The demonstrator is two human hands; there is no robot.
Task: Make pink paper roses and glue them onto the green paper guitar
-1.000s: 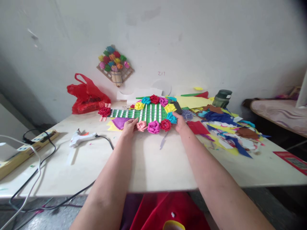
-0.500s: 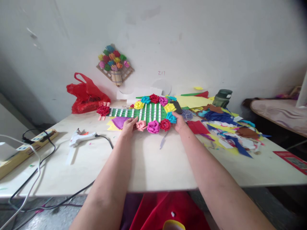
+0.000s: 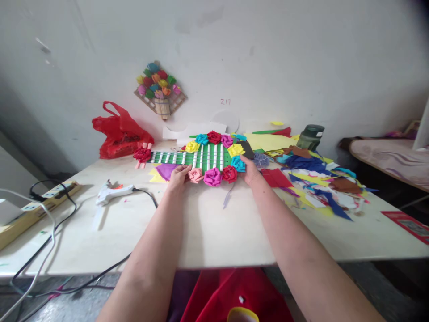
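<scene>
A green guitar-shaped craft (image 3: 217, 156) with white strips and several coloured paper flowers round its body is held above the table. My left hand (image 3: 180, 175) grips its lower edge where the neck meets the body, beside a salmon flower (image 3: 195, 175). At the right end, by a blue flower (image 3: 238, 163), my right hand (image 3: 250, 171) is closed on the body. A red flower (image 3: 142, 155) sits at the tip of the neck. Fingers of both hands are partly hidden behind the craft.
On the table (image 3: 221, 241), a white glue gun (image 3: 115, 193) lies at the left near a power strip (image 3: 53, 197). A red bag (image 3: 122, 134) stands behind. Paper scraps (image 3: 311, 174) and a dark green bottle (image 3: 311, 137) are at the right. A flower ornament (image 3: 161, 89) hangs on the wall.
The craft has shifted very slightly to the left, with both hands still holding it.
</scene>
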